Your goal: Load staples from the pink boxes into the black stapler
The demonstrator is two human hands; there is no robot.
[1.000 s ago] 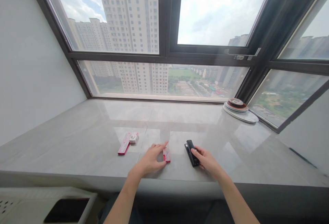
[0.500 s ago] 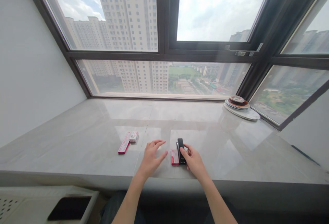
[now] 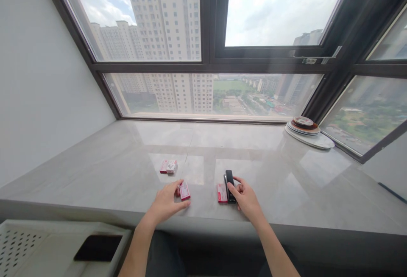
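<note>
Stapler (image 3: 229,180), one; boxes (image 3: 221,192), apparently four

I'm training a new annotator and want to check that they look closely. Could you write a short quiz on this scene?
1. Multiple choice. What does the right hand hold?
A) a plate
B) a black stapler
C) a pair of scissors

2. True or false. The stack of plates stands at the left end of the window ledge.

3. Fill the gap. The left hand has its fingers at a small pink-and-white ____.

Key:
1. B
2. False; it stands toward the right, near the window.
3. box
</note>
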